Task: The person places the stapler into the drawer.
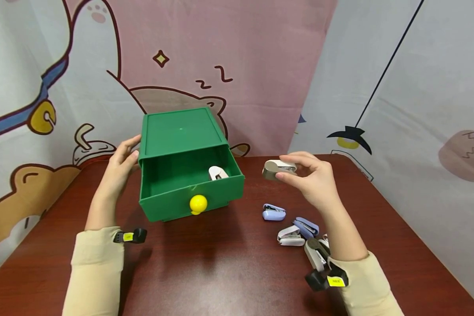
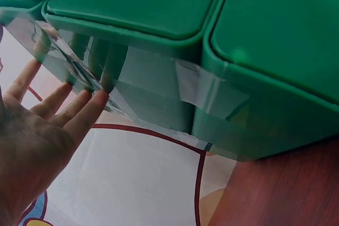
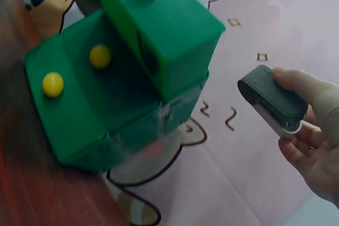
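Pinching a grey stapler (image 1: 274, 167) between thumb and fingers, the right hand (image 1: 315, 179) holds it above the surface (image 1: 221, 267), to the right of the green box (image 1: 181, 131) and apart from it. The left hand (image 1: 119, 169) has its fingers extended and slightly apart, tips at the box's left side. The drawer (image 1: 167, 208), with a yellow knob (image 1: 198, 204), juts out open, and a white stapler (image 1: 218, 173) sits inside toward its right end. Near the right forearm lie a light blue stapler (image 1: 274, 213), a darker blue stapler (image 1: 307, 227), a pale stapler (image 1: 291, 238) and a brown-topped stapler (image 1: 317, 254), with another partly hidden by the wrist
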`<action>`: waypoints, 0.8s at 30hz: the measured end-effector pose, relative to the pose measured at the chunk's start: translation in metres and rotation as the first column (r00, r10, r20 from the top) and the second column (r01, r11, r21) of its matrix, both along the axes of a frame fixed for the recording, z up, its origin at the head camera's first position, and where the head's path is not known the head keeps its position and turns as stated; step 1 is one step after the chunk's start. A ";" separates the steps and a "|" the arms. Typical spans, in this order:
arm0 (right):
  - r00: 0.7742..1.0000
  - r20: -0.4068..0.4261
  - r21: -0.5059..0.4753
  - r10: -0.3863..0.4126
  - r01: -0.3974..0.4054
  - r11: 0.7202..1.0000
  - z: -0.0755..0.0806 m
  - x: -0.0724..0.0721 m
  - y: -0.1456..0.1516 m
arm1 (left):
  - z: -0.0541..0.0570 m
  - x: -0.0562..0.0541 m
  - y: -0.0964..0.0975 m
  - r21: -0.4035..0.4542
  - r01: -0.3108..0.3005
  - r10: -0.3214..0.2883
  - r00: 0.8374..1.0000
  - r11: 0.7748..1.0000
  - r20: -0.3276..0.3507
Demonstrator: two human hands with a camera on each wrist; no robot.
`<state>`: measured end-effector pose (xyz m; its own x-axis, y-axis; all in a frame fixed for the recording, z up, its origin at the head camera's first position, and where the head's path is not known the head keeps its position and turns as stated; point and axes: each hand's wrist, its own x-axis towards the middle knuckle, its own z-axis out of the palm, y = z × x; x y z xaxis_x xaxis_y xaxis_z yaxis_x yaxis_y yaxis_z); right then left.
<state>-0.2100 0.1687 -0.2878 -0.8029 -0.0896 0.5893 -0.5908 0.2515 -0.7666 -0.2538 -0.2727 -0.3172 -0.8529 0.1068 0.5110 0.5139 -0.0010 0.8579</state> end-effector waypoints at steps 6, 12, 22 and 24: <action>1.000 -0.011 -0.050 0.015 -0.016 0.999 0.009 0.004 -0.016 | 0.001 0.001 0.001 -0.001 0.002 -0.002 1.000 1.000 0.004; 0.998 -0.054 -0.020 0.020 -0.021 1.000 0.019 0.003 -0.037 | 0.001 0.001 0.000 0.020 -0.001 0.001 1.000 1.000 0.008; 0.980 -0.105 0.006 0.168 -0.168 0.986 0.035 -0.001 -0.078 | 0.001 0.001 0.000 0.019 0.002 -0.002 1.000 1.000 -0.003; 0.979 -0.093 0.023 0.183 -0.182 0.983 0.036 -0.003 -0.085 | 0.001 0.001 0.001 0.012 0.002 -0.002 1.000 1.000 -0.002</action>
<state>-0.2127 0.0839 -0.2516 -0.7128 -0.2385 0.6595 -0.6975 0.1434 -0.7021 -0.2532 -0.2720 -0.3162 -0.8515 0.1024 0.5142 0.5158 -0.0124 0.8566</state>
